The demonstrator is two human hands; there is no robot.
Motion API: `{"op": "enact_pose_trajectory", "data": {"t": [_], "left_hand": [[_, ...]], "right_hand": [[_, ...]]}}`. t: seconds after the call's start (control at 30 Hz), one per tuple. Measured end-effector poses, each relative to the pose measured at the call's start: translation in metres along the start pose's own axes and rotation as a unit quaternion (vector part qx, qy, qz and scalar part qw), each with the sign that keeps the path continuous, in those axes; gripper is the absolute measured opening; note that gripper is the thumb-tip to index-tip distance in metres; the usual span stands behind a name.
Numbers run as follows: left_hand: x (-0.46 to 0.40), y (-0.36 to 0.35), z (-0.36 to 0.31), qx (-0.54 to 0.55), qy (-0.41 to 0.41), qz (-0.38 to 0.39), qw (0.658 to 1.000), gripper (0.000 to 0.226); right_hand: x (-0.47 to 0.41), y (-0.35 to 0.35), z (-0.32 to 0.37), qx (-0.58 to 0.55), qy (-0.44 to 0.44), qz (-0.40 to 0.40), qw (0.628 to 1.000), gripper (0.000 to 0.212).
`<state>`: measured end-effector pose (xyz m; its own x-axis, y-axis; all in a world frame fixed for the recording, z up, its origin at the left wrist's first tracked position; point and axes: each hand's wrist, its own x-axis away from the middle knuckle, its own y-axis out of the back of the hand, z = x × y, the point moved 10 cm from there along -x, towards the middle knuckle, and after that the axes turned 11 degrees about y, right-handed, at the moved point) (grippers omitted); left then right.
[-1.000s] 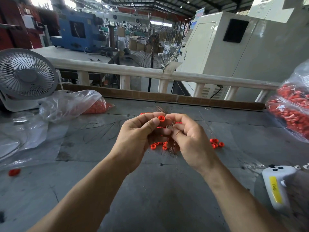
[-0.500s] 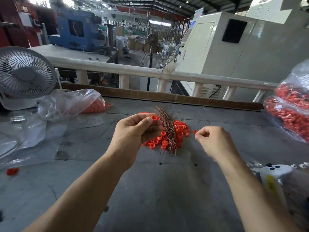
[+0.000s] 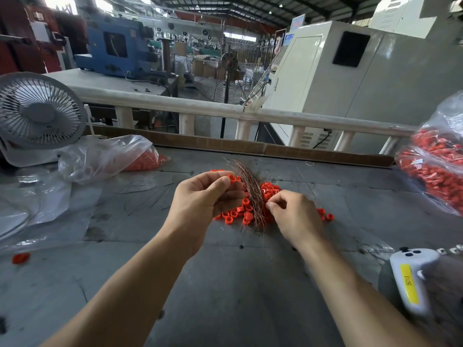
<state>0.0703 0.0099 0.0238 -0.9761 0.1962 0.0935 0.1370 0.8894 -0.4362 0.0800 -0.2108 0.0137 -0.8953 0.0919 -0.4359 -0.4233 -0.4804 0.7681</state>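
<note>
Returning from three o'clock, my right grip (image 3: 295, 214) had pinched thumb and forefinger onto the edge of the copper wire bundle (image 3: 251, 191), lying on the tabletop (image 3: 225, 284) at twelve o'clock. My left grip (image 3: 200, 199) kept one red cap (image 3: 232, 178) pinched just beside it, so threading looked next.

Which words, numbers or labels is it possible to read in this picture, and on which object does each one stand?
"S013": on the yellow label of the white controller, at the right of the table.
Blue sign in the hall behind: red characters, too blurred to read.
White tag inside the right plastic bag: too small to read.
</note>
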Motion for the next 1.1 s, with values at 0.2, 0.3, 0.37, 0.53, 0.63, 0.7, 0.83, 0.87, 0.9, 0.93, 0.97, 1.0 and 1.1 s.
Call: {"op": "enact_pose_trajectory", "data": {"t": [0.2,0.3,0.37,0.53,0.63,0.7,0.83,0.87,0.9,0.93,0.97,1.0,1.1], "left_hand": [[-0.001,0.0,0.001,-0.005,-0.002,0.001,1.0,0.014],[-0.001,0.0,0.002,-0.006,-0.001,0.003,1.0,0.014],[-0.001,0.0,0.002,-0.01,-0.002,0.004,1.0,0.014],[-0.001,-0.002,0.002,-0.013,-0.004,0.01,1.0,0.014],[-0.002,-0.003,0.003,-0.009,-0.003,0.02,1.0,0.014],[-0.002,-0.005,0.004,-0.011,-0.003,0.027,1.0,0.014],[-0.002,-0.006,0.003,-0.005,-0.007,0.037,0.999,0.014],[-0.002,-0.006,0.002,-0.005,-0.009,0.039,0.999,0.014],[-0.001,-0.007,0.002,-0.009,-0.011,0.041,0.999,0.015],[-0.001,-0.008,0.001,-0.015,-0.013,0.042,0.999,0.015],[0.0,-0.008,0.001,-0.022,-0.017,0.042,0.999,0.015],[0.001,-0.009,0.001,-0.028,-0.02,0.042,0.999,0.015],[0.002,-0.011,-0.001,-0.035,-0.032,0.043,0.998,0.014]], "right_hand": [[0.0,0.001,-0.019,-0.079,-0.06,-0.028,0.995,0.021],[0.0,0.007,-0.016,-0.118,-0.047,-0.046,0.991,0.016],[0.0,0.006,-0.011,-0.117,-0.035,-0.038,0.992,0.015],[0.001,0.017,0.006,-0.189,0.002,-0.073,0.979,0.013],[0.004,0.025,0.038,-0.313,0.085,-0.069,0.943,0.007],[0.01,0.024,0.06,-0.338,0.133,-0.049,0.931,0.004],[0.015,0.021,0.071,-0.33,0.149,-0.043,0.931,0.005],[0.015,0.021,0.07,-0.332,0.145,-0.042,0.931,0.005],[0.015,0.021,0.07,-0.338,0.142,-0.04,0.929,0.004],[0.016,0.022,0.069,-0.343,0.139,-0.04,0.928,0.002],[0.016,0.024,0.069,-0.346,0.138,-0.04,0.927,0.002],[0.017,0.025,0.07,-0.345,0.138,-0.043,0.927,0.005],[0.017,0.029,0.07,-0.334,0.138,-0.05,0.931,0.01]]}}
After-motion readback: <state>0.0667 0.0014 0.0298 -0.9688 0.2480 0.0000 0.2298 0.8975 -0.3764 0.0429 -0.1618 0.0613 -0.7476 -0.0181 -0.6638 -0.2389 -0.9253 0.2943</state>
